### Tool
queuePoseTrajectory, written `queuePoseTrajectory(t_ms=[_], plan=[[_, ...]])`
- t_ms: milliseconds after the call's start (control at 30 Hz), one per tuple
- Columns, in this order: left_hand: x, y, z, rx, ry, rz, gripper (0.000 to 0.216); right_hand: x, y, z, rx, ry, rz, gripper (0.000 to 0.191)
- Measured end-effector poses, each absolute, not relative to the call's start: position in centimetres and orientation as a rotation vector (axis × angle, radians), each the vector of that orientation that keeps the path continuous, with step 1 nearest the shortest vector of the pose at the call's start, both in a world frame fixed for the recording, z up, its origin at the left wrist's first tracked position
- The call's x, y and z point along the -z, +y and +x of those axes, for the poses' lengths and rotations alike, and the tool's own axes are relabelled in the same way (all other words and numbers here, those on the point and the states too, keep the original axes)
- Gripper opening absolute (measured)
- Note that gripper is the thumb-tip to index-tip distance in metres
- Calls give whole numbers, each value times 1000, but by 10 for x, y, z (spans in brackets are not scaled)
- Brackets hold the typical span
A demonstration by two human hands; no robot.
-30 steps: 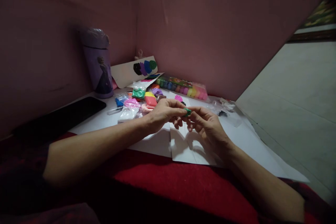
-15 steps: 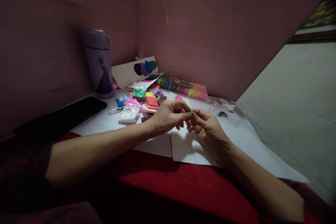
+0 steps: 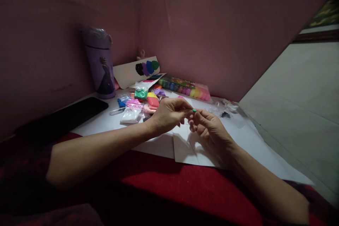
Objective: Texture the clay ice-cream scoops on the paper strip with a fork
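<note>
Between the fingertips of both hands is a small piece of green modelling clay (image 3: pixel 194 110). My left hand (image 3: pixel 172 114) pinches it from the left, thumb and forefinger pressed together. From the other side my right hand (image 3: pixel 209 123) grips it with thumb and forefinger, the other fingers curled. Both hands are raised over a folded white sheet of card (image 3: pixel 182 148). A bit of pink clay (image 3: pixel 181 97) shows just behind my left hand, partly hidden by it.
Left of my hands lie several clay packets, among them a green packet (image 3: pixel 141 94) and a white packet (image 3: pixel 131 115). A purple tumbler (image 3: pixel 102 67), a dark phone (image 3: pixel 87 109), painted card (image 3: pixel 129 73) and a long clear pack of coloured clay (image 3: pixel 185 88) stand or lie farther back.
The green clay shows a little more between the fingertips, and my fingers have shifted slightly around it. My left hand hides more of the pink clay.
</note>
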State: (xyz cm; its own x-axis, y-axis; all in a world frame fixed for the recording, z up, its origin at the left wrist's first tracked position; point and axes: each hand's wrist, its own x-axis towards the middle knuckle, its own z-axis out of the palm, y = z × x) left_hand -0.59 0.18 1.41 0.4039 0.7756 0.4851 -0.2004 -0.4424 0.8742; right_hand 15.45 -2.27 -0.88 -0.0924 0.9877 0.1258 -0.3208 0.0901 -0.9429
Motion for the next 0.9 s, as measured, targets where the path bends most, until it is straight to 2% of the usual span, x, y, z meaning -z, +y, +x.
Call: queuePoseTrajectory(t_ms=[367,900], plan=[[-11,7,-6,-1206,521,1614,16,9,-23,153,-1330,-1114,-851,30],[-23,-5,-10,-1102,397,1624,28,0,-34,152,-1355,-1459,-774,62]])
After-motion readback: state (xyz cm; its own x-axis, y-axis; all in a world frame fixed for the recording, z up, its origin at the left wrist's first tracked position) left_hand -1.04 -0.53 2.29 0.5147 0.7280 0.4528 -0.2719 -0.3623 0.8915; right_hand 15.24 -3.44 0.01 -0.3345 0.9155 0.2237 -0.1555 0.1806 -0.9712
